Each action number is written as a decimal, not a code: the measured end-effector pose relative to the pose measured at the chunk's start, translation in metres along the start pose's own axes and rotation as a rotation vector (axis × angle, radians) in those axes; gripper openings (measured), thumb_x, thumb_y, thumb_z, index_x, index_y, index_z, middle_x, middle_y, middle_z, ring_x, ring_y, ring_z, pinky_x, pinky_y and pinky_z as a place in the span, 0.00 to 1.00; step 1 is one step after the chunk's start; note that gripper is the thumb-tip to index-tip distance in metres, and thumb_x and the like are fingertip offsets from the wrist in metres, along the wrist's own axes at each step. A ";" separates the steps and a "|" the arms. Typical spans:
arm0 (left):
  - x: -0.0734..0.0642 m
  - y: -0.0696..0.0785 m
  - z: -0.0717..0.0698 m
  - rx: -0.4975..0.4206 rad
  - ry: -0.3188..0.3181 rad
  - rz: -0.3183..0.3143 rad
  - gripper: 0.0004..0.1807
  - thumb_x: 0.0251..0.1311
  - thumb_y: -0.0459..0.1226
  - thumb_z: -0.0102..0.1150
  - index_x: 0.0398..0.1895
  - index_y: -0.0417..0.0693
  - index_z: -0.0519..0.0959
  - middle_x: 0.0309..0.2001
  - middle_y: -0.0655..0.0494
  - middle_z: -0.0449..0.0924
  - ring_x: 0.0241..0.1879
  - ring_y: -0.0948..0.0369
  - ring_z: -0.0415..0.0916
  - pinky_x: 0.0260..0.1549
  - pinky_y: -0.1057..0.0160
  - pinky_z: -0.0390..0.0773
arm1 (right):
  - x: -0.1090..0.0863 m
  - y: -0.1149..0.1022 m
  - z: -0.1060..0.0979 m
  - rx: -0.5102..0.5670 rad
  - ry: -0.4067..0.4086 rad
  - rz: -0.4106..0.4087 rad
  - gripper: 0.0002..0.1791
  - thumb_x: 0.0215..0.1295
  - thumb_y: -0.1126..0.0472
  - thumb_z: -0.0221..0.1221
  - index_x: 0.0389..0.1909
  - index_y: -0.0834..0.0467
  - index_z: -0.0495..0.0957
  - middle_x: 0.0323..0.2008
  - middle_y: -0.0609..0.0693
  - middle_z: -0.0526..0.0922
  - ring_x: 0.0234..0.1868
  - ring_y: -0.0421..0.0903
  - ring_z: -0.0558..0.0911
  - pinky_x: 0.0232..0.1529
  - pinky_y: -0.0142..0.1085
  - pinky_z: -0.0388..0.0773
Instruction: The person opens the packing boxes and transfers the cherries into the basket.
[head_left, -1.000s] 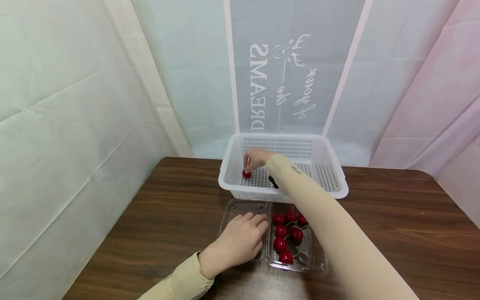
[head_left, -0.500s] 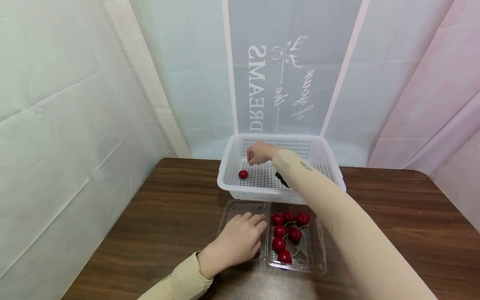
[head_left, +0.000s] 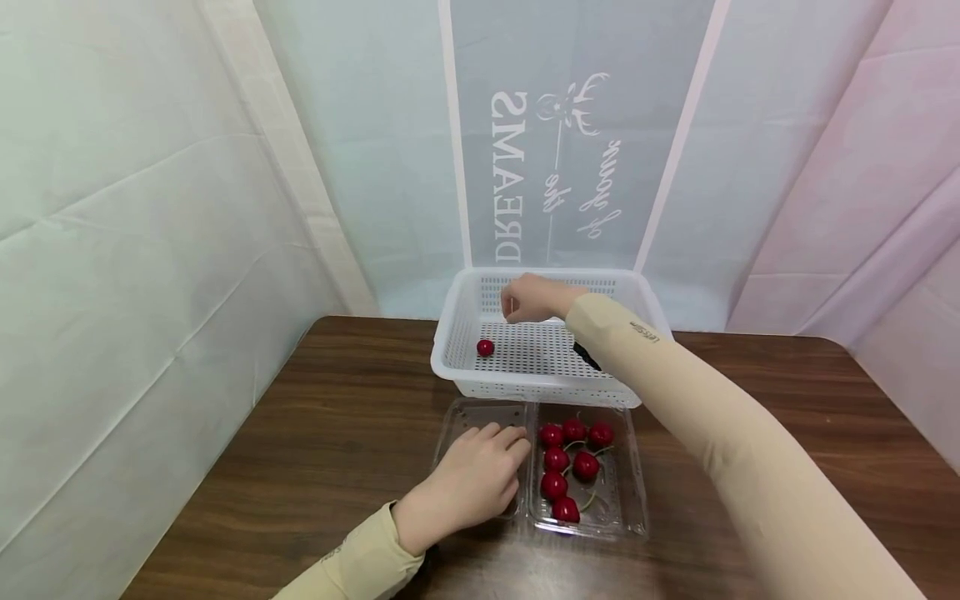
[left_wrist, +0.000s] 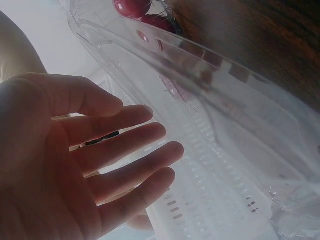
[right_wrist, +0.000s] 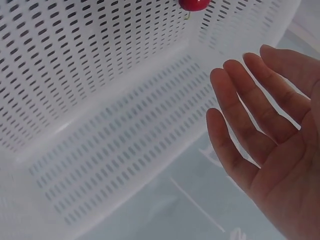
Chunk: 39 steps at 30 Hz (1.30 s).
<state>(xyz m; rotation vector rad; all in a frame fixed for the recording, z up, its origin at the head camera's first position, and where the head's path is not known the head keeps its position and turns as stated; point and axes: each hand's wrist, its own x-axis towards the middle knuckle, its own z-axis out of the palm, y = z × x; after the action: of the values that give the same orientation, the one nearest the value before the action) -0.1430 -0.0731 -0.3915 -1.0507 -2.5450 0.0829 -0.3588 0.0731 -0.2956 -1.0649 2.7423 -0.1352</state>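
In the head view, a single red cherry (head_left: pixel 485 347) lies on the floor of a white slotted plastic basket (head_left: pixel 540 386), near its left side. My right hand (head_left: pixel 542 298) hovers over the basket, apart from that cherry; the right wrist view shows its fingers (right_wrist: pixel 240 107) loosely spread with nothing held. Below the basket, a hinged clear plastic box (head_left: pixel 626 508) stands unfolded. Several red cherries (head_left: pixel 586 467) with green stems sit in its right half. My left hand (head_left: pixel 472 475) is over the left half, holding nothing; its fingers (left_wrist: pixel 135 135) extend near the clear plastic wall.
A dark wooden table (head_left: pixel 315 450) carries everything. Behind it hangs a pale curtain (head_left: pixel 375 125) with mirrored lettering, and a white cloth wall (head_left: pixel 150 275) borders the left side.
My right hand has let go of the cherry in the basket, then risen and shifted right. My left hand stays in nearly the same place.
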 end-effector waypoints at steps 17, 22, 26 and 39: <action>-0.002 0.000 0.002 -0.030 -0.024 -0.006 0.15 0.52 0.41 0.59 0.44 0.50 0.80 0.49 0.56 0.80 0.43 0.58 0.77 0.32 0.61 0.77 | -0.056 -0.011 -0.011 -0.024 0.102 -0.113 0.04 0.61 0.64 0.57 0.34 0.56 0.80 0.32 0.48 0.83 0.34 0.42 0.81 0.40 0.37 0.78; -0.001 0.001 0.003 -0.028 -0.011 -0.005 0.14 0.52 0.40 0.59 0.43 0.50 0.80 0.49 0.56 0.80 0.42 0.58 0.77 0.31 0.61 0.77 | -0.075 -0.013 -0.010 -0.047 0.120 -0.152 0.03 0.61 0.64 0.58 0.32 0.55 0.80 0.31 0.46 0.83 0.34 0.40 0.81 0.38 0.35 0.78; 0.000 0.002 0.003 -0.025 -0.006 0.000 0.14 0.51 0.40 0.59 0.43 0.50 0.80 0.49 0.56 0.80 0.42 0.59 0.77 0.31 0.61 0.76 | -0.087 -0.011 -0.008 -0.071 0.150 -0.190 0.03 0.60 0.65 0.58 0.31 0.56 0.80 0.29 0.46 0.83 0.31 0.39 0.81 0.36 0.34 0.78; 0.002 0.003 0.001 -0.014 0.007 0.006 0.14 0.51 0.40 0.59 0.42 0.50 0.80 0.48 0.56 0.80 0.41 0.59 0.77 0.30 0.62 0.76 | -0.125 -0.016 -0.004 -0.074 0.269 -0.227 0.03 0.60 0.63 0.60 0.33 0.53 0.81 0.31 0.44 0.84 0.32 0.36 0.81 0.36 0.33 0.78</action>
<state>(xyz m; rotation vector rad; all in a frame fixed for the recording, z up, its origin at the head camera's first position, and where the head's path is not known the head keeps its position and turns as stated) -0.1426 -0.0700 -0.3925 -1.0626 -2.5394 0.0636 -0.2589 0.1462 -0.2710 -1.4762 2.8674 -0.2265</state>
